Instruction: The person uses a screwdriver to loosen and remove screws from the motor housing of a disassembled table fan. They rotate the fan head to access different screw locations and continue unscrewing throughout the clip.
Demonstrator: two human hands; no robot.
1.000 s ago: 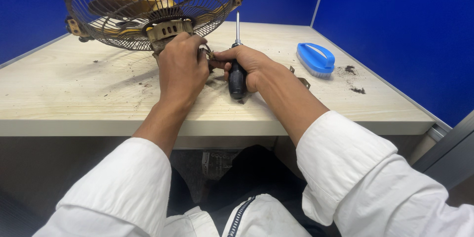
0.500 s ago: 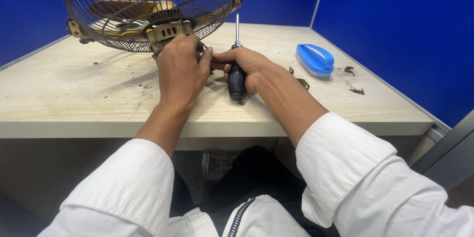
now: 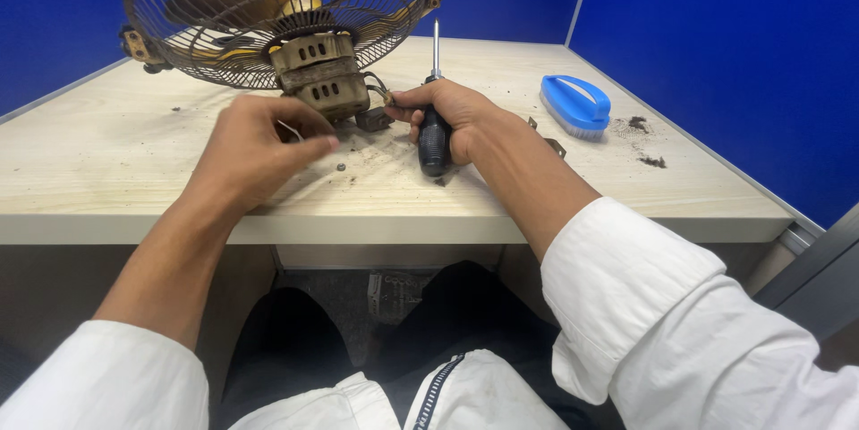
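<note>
Right hand [image 3: 452, 117] grip holds screwdriver [image 3: 435, 130] upright; fan motor [image 3: 324, 81] just left. Left hand [image 3: 255, 148] pinched, grip contents unclear.

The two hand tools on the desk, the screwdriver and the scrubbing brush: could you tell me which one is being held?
The black-handled screwdriver, gripped upright in the right hand beside the fan motor. The blue brush lies untouched farther right on the desk.
</note>
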